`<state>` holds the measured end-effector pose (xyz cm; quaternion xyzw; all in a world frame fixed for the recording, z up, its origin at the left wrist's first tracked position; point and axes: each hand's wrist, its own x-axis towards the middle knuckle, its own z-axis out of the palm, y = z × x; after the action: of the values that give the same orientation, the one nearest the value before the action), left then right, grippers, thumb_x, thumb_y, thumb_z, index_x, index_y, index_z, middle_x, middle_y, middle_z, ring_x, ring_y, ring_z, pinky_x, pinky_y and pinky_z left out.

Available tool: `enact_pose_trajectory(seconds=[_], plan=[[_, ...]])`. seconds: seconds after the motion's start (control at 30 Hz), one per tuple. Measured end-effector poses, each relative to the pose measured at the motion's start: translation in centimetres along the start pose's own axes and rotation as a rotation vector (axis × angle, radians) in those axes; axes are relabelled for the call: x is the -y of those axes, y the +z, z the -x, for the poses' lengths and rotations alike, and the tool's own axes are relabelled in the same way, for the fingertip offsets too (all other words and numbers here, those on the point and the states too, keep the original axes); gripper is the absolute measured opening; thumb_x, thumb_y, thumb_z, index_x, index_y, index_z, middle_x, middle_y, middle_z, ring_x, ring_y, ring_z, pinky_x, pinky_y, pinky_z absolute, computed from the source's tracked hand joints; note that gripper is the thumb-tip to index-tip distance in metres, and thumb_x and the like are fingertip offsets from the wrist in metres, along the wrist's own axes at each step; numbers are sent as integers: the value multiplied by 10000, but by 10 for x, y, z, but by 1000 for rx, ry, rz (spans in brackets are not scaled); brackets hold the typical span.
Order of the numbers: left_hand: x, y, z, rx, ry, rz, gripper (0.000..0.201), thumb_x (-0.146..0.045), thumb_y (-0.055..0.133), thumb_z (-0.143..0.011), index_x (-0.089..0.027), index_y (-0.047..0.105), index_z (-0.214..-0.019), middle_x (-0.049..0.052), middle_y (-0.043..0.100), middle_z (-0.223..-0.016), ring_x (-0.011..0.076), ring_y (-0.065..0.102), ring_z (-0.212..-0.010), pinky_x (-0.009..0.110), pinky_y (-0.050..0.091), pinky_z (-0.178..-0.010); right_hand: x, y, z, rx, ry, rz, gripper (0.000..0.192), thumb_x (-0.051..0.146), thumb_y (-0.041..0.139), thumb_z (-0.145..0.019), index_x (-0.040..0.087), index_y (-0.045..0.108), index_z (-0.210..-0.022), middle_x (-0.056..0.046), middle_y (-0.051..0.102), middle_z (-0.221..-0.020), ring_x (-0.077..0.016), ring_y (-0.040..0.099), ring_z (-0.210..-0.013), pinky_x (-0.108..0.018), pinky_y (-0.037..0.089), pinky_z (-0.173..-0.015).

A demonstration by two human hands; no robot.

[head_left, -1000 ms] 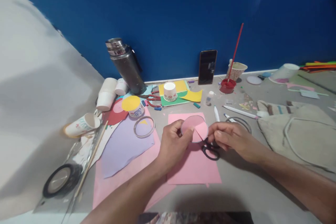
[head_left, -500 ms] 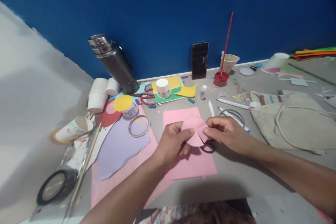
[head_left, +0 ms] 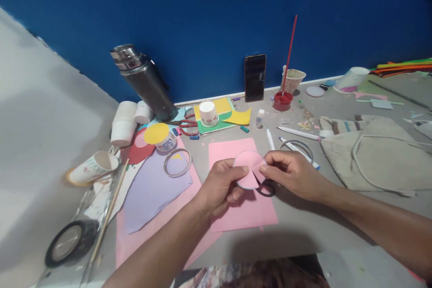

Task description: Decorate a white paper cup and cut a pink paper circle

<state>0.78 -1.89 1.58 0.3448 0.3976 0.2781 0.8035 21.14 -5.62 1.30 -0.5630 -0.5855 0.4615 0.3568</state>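
Note:
Between my hands is a pink paper disc (head_left: 249,162) with a dark outline and a slit from its lower edge to the centre, gaping as a narrow wedge. My left hand (head_left: 224,180) pinches the disc's left side, thumb on top. On the right side, by the slit, my right hand (head_left: 285,172) grips it between thumb and fingers. Below the disc lies a pink paper sheet (head_left: 245,213) on the table. A dark ring (head_left: 266,190) shows partly under the disc; what it belongs to is hidden.
Purple paper (head_left: 151,193), a grey ring (head_left: 177,162) and a yellow-topped cup (head_left: 165,143) lie left. A steel flask (head_left: 145,83) and phone (head_left: 255,77) lean on the wall. Markers (head_left: 299,133) and a cloth bag (head_left: 378,155) lie right; black tape (head_left: 64,243) sits front left.
The disc's right part by the slit now tilts up slightly, and the slit's gap looks a little different. Both hands keep their hold in nearly the same place. The view has shifted slightly.

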Motion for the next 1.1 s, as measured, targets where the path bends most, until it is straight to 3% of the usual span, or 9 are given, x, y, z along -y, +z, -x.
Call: enact_pose_trajectory(seconds=[0.27, 0.6, 1.1], plan=[[-2, -1, -1, 20, -57, 11, 352, -377, 889, -644, -110, 704, -779, -34, 580, -516, 16, 343, -308, 165, 139, -311, 1, -1, 0, -29, -85, 136, 323, 389, 628, -922, 215, 557, -659, 20, 587, -586, -120, 498, -552, -245, 388, -518], [-2, -2, -1, 55, -95, 21, 340, -377, 882, -634, -133, 661, -715, -55, 495, -448, 29, 329, -312, 166, 169, -323, -3, -1, 0, -67, -191, 281, 339, 376, 601, -948, 223, 530, -654, 14, 583, -589, -123, 470, -551, -263, 352, -537], [-1, -3, -1, 82, -109, 26, 342, -383, 880, -642, -134, 668, -742, -71, 474, -434, 23, 292, -312, 164, 176, -320, -7, -1, -1, -125, -345, 389, 321, 340, 582, -982, 227, 544, -683, 3, 601, -629, -131, 503, -584, -273, 377, -599]])
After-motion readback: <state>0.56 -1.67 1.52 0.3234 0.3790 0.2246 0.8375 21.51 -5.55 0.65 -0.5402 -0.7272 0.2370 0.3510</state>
